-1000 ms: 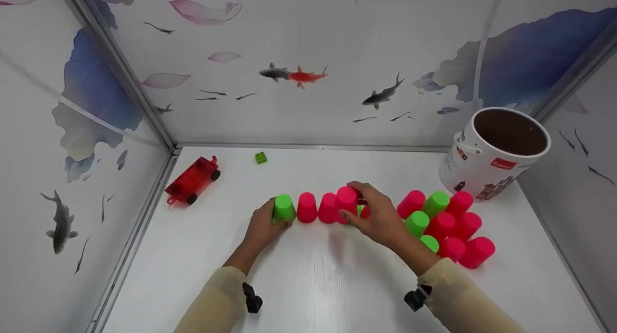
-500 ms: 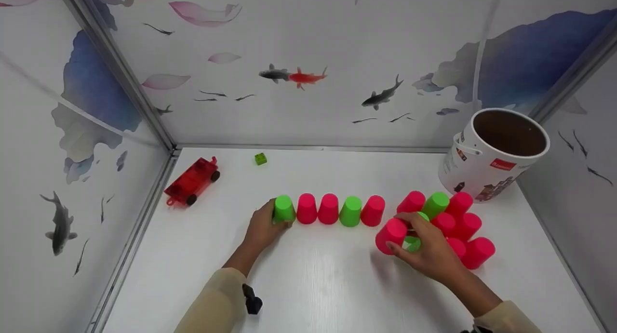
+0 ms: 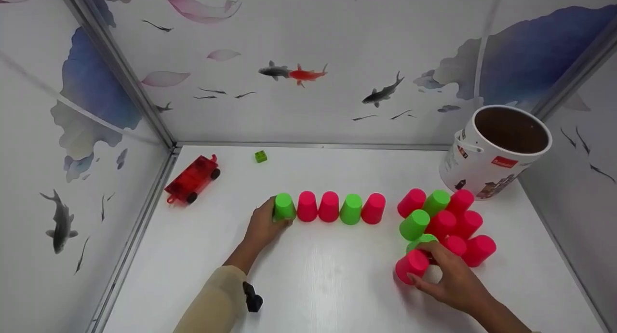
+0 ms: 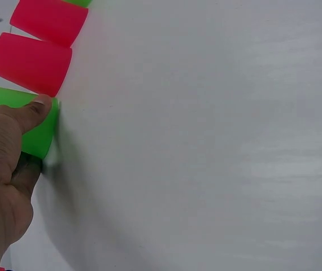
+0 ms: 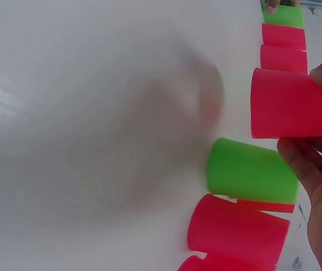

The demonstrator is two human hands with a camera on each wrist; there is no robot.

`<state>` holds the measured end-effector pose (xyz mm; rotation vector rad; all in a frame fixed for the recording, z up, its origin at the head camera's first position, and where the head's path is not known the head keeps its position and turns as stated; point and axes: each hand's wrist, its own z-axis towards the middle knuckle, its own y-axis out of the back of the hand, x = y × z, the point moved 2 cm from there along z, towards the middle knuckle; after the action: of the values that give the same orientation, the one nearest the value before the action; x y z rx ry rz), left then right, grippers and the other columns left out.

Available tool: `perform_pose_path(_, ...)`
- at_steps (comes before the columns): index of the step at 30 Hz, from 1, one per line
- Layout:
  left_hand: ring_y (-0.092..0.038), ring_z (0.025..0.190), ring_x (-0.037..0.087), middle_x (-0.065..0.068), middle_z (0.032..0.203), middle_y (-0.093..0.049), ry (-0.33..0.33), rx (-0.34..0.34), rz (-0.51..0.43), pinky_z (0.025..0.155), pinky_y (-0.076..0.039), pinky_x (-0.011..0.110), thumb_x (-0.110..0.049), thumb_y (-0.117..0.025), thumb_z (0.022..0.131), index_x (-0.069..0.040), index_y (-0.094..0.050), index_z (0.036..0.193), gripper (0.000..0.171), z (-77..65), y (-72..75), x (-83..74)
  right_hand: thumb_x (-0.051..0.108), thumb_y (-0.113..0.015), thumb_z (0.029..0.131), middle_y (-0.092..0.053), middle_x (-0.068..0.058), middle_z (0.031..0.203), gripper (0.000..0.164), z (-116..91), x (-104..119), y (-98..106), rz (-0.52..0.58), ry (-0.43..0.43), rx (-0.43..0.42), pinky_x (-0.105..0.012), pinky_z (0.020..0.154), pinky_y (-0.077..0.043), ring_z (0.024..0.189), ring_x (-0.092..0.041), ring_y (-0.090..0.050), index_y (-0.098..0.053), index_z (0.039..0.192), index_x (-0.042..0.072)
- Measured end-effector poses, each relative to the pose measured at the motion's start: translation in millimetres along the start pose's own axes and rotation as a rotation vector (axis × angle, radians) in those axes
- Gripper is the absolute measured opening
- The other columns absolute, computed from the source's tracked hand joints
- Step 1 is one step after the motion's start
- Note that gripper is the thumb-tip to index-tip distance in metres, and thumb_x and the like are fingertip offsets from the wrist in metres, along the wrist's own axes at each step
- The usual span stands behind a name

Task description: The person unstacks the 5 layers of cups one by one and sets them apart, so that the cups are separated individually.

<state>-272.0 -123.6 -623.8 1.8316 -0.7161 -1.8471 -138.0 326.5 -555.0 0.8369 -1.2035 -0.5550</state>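
A row of upside-down plastic cups runs across the white table. At its left end my left hand (image 3: pixel 261 228) grips a green cup (image 3: pixel 284 206), thumb on one side and fingers on the other in the left wrist view. Two pink cups (image 3: pixel 318 207), a green cup (image 3: pixel 351 210) and another pink cup (image 3: pixel 373 209) continue the row. My right hand (image 3: pixel 454 281) pinches a separate pink cup (image 3: pixel 412 266) at the near side of a cluster of pink and green cups. In the right wrist view, the held cup's shadow falls apart from it, and a green cup (image 5: pixel 251 172) stands close by.
Behind the cluster stands a white bucket (image 3: pixel 450 171) with a brown inside. A red toy wagon (image 3: pixel 193 180) lies at the back left, and a small green block (image 3: pixel 261 156) sits near the back wall. Printed panels enclose the table.
My right hand has carried the pink cup from in front of the row to the right and nearer, beside the cluster. The left hand keeps its grip on the green cup.
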Motion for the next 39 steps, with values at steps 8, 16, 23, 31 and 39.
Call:
perform_pose_path(8,-0.062,0.145,0.035,0.011,0.149,-0.07,0.009,0.003,-0.001,0.126,-0.048,0.056,-0.018,-0.087,0.096,-0.009,-0.058,0.154,0.066,-0.4,-0.1,-1.3,0.034,-0.109,0.065,-0.071,0.011,0.121,0.084,-21.0,-31.7,-6.2,-0.009,-0.087,0.04,-0.03,0.084,-0.069,0.109,-0.012,-0.073,-0.062,0.132,0.018)
perform_pose_path(16,-0.061,0.146,0.035,0.012,0.15,-0.07,0.013,0.003,-0.014,0.127,-0.047,0.056,-0.017,-0.087,0.095,-0.008,-0.056,0.157,0.07,0.4,-1.1,0.0,0.033,-0.11,0.064,-0.07,0.014,0.12,0.083,-24.5,-38.2,-3.7,-0.025,-0.063,0.039,-0.021,0.083,-0.064,0.108,-0.009,-0.072,-0.061,0.13,0.019)
perform_pose_path(23,-0.062,0.146,0.036,0.012,0.149,-0.07,0.016,0.002,-0.018,0.127,-0.048,0.056,-0.016,-0.087,0.095,-0.009,-0.057,0.155,0.067,0.5,-0.9,-0.1,0.034,-0.109,0.064,-0.07,0.013,0.121,0.084,-25.6,-37.6,-4.0,-0.017,-0.07,0.044,-0.018,0.083,-0.063,0.11,-0.009,-0.071,-0.062,0.132,0.019)
perform_pose_path(31,-0.063,0.144,0.035,0.013,0.148,-0.07,0.023,0.006,-0.02,0.126,-0.048,0.056,-0.015,-0.087,0.095,-0.007,-0.057,0.155,0.068,0.3,-1.1,-0.9,0.033,-0.112,0.059,-0.069,0.02,0.121,0.087,-27.8,-31.8,3.6,-0.013,0.001,-0.055,-0.028,0.083,-0.069,0.106,0.0,-0.071,-0.065,0.132,0.02)
perform_pose_path(39,-0.064,0.142,0.034,0.01,0.146,-0.072,0.022,0.004,-0.008,0.125,-0.049,0.056,-0.016,-0.087,0.095,-0.01,-0.059,0.153,0.065,0.6,0.3,-1.3,0.012,-0.11,0.059,-0.076,0.007,0.108,0.072,-12.7,-8.5,23.0,-0.034,0.209,-0.261,-0.005,0.089,-0.057,0.09,-0.006,-0.073,-0.071,0.119,0.009)
